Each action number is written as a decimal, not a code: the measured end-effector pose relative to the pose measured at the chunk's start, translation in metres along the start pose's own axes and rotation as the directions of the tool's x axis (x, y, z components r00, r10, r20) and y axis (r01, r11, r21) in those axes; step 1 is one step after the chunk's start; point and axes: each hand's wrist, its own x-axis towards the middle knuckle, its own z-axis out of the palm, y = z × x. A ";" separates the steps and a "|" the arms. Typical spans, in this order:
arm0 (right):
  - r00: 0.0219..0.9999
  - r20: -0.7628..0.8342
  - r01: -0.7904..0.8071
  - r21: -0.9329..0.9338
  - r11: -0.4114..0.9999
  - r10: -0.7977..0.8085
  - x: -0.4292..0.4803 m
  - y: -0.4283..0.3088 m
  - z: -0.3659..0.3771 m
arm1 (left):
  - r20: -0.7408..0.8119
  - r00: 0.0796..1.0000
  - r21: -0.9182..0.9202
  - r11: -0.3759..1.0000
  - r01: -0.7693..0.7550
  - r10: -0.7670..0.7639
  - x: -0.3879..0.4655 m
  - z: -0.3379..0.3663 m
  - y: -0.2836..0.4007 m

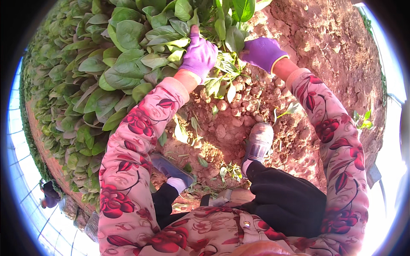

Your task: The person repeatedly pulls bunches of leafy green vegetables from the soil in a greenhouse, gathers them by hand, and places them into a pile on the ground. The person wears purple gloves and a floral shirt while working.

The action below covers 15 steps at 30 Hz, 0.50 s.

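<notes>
My left hand [199, 56], in a purple knit glove, reaches into the edge of a dense bed of spinach-like leafy greens [125, 70]. One finger points forward among the leaves; the other fingertips are hidden. To its right, my right hand [263, 54], in a purple glove with a yellow cuff edge, is curled beside a bunch of upright green leaves [235, 36]. Its fingertips are turned away, so what it grips cannot be made out. Loose cut or pulled leaves [222, 86] lie on the soil just below and between both hands.
Crumbly reddish soil [323, 41] stretches to the right of the bed. My shoes [261, 139] stand on it among scattered leaves [181, 131]. A small plant [365, 121] grows at the right. Another person [49, 195] is far off at lower left.
</notes>
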 end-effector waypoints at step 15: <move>0.974 0.175 0.172 -0.146 0.974 -0.146 0.039 -0.005 -0.015 | 0.004 0.999 -0.054 0.998 0.033 -0.033 -0.024 0.004 -0.001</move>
